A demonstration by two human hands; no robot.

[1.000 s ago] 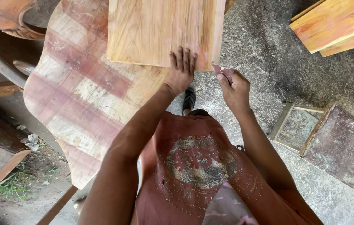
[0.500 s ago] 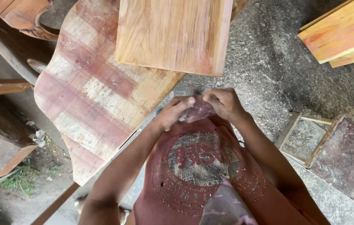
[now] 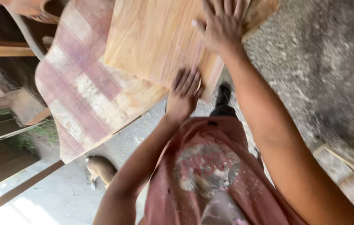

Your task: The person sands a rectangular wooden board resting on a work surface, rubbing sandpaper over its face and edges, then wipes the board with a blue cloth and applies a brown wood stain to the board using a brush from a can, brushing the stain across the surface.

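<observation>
At the left lies a checkered pink-and-cream surface, and on it rests a pale wooden board, its long axis running away from the person toward the top of the view. The left hand lies flat on the board's near edge, fingers spread, its grip open and pressing, not clasping. Further right and further up the board, the right hand also rests palm down, fingers splayed, grip open. The left hand is nearer the body.
</observation>
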